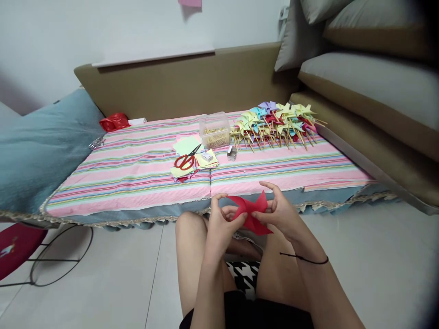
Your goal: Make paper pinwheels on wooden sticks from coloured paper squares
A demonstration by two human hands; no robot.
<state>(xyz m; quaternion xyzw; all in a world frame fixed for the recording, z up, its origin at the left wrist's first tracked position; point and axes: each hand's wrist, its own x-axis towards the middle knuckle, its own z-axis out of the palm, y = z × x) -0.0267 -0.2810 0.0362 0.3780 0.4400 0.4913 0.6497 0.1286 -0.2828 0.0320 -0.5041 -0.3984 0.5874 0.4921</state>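
The left hand (222,225) and right hand (281,211) each pinch the red paper (255,225) between thumb and fingers, its corners flaring out; it is held above the lap, just in front of the bed edge. Beyond, on the striped cloth (137,160), scissors (185,161) lie on paper sheets (186,145), near a clear tub (203,124) of sticks (216,137). Right of the tub, pinwheels (270,119) lie heaped.

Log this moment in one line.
left hand: pinching red paper | right hand: pinching same paper | scissors: on paper sheets | pinwheels: heaped beside clear box
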